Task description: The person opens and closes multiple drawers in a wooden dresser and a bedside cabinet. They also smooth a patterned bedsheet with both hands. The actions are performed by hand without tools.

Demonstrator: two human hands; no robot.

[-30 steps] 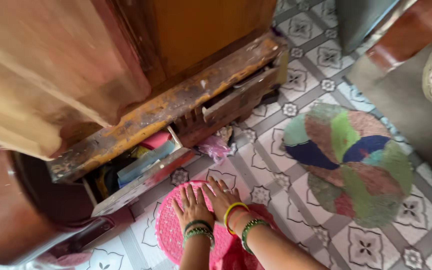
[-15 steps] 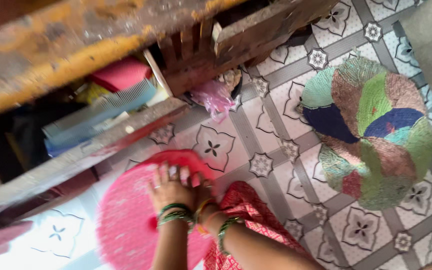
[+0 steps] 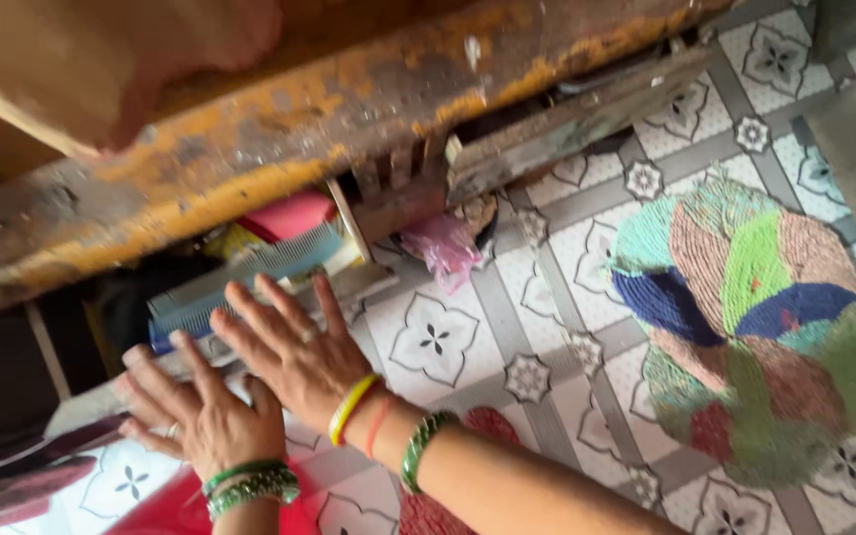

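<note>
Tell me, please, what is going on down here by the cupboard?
A person is crouched over a patterned tile floor, both hands spread flat against the front of a low open wooden drawer. The left hand and the right hand, each wrist ringed with bangles, press side by side. Inside the drawer lie a large blue comb and a pink item. A round multicoloured woven mat lies on the tiles nearby.

At your twelve o'clock the wooden beam (image 3: 279,119) shows worn orange-yellow paint over dark brown. Your right hand (image 3: 294,347) wears yellow and green bangles, your left hand (image 3: 205,421) green ones. At three o'clock, the round mat (image 3: 750,322) patches green, blue, pink on white star-patterned floor tiles (image 3: 438,337).
</note>
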